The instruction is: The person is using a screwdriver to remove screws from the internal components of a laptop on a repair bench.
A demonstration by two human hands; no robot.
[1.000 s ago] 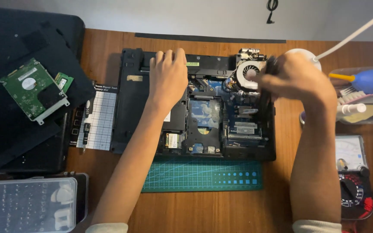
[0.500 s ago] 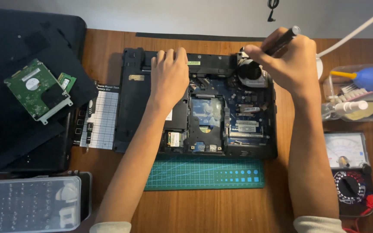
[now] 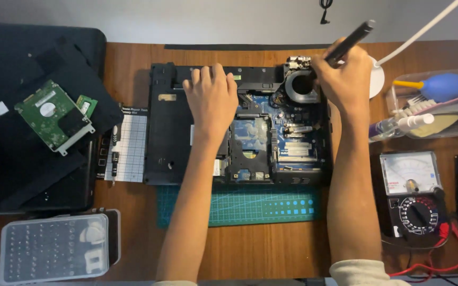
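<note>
An opened laptop base with its circuit board exposed lies on a green cutting mat. My left hand rests flat on the upper middle of the laptop, fingers spread. A black screwdriver is gripped in my right hand, tilted up to the right, its tip down at the round fan opening in the laptop's upper right corner.
A bare hard drive lies on black cloth at left, beside a gridded screw mat. A clear bit case sits at front left. At right are an analog multimeter and a clear tray with a blue blower and brushes.
My right hand has shifted back toward the laptop's top right corner and raised the screwdriver more upright over the fan. My left hand has stayed in place.
</note>
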